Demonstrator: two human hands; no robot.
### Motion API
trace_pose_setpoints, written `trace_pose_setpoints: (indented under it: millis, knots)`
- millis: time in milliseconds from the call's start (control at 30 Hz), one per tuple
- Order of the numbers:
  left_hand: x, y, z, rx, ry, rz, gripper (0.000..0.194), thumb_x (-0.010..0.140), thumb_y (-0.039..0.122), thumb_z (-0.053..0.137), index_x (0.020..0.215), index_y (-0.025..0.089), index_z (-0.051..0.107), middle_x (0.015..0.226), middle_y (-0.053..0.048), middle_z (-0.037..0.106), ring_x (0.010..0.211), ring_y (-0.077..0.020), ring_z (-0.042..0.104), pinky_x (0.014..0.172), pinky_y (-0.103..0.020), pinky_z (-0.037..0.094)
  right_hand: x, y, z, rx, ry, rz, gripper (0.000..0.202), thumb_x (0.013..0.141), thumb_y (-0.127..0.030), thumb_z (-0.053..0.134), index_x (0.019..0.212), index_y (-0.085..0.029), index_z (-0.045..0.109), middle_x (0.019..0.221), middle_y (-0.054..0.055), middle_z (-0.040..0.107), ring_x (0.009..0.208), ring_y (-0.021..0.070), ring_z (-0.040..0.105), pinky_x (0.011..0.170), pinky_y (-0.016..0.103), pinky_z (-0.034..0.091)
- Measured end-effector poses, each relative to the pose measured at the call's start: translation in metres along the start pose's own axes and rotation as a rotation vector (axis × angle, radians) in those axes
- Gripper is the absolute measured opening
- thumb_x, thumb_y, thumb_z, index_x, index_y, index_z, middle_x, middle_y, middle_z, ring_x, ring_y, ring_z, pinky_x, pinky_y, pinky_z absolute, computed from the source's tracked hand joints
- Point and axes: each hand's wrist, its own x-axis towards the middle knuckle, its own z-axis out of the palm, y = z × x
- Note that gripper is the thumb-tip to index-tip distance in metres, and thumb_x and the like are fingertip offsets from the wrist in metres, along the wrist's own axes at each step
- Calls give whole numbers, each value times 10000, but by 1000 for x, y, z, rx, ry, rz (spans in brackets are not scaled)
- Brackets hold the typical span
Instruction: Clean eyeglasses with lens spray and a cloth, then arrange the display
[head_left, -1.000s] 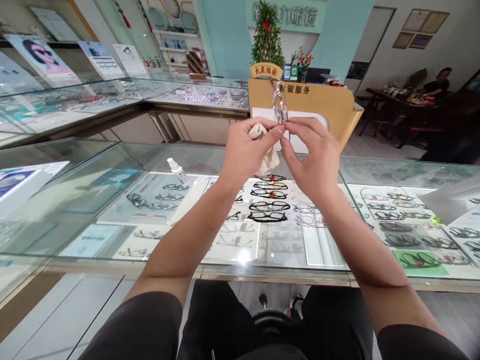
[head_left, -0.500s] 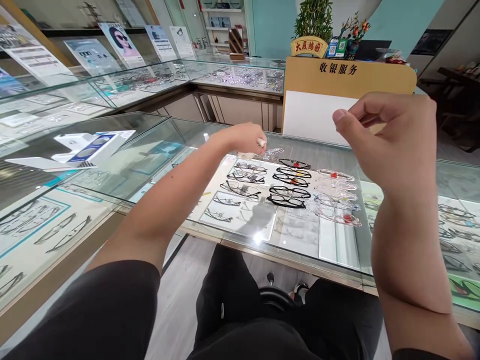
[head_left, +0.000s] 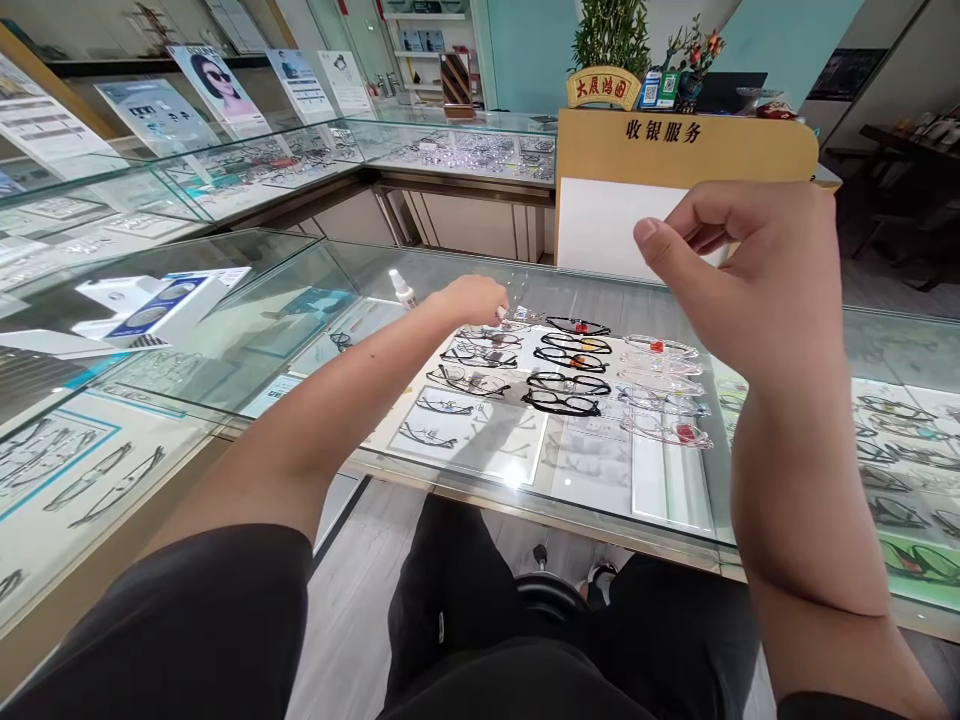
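My left hand (head_left: pixel 478 298) reaches over the glass counter, its fingers closed at the end of a pair of clear eyeglasses (head_left: pixel 525 316). The fingertips are partly hidden by the hand. Below it lies a column of thin-framed eyeglasses (head_left: pixel 471 381), and to its right a column of black-framed eyeglasses (head_left: pixel 574 385). My right hand (head_left: pixel 742 270) is raised above the counter's right side, with loosely bent fingers, the thumb apart and nothing seen in it. Clear-framed eyeglasses (head_left: pixel 664 382), some with red tags, lie beneath it.
A white spray bottle (head_left: pixel 403 290) stands behind my left forearm. An opened white-and-blue box (head_left: pixel 154 308) lies on the glass at left. The glass counter (head_left: pixel 600 515) runs across in front of my legs. A cashier desk (head_left: pixel 750 145) stands beyond.
My left hand has come down and slightly left, with the clear eyeglasses shifting alongside. The spray bottle now shows more. My right hand stays raised; the whole view has shifted a little.
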Motion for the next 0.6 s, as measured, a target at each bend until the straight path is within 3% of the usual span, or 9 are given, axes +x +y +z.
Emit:
trace_pose_setpoints:
  millis: [200,367,600]
  knots:
    - [7,-5,-3,-53,-52,-4,357,791,330,729,1100,258,893,1118,-132,867,1127,-339,772,948,-368,551,1,-1,2,21,-3,16,457,1025,-488,767,675,-230,628,656,4,646,656,177,629,759,403,555]
    - [18,-3,-14,-144,58,-80,423,805,289,733,1201,259,880,1232,-122,852,1206,-340,751,983,-353,554,2,-5,0,26,-38,32,421,1032,-405,754,678,-239,597,648,-8,617,656,171,602,768,388,535]
    - [37,5,-11,-135,38,-91,399,761,318,768,1126,210,890,1159,-145,866,1187,-330,752,981,-328,557,3,-8,-2,37,-47,59,366,1011,-280,750,684,-237,591,644,-12,619,658,166,583,737,367,480]
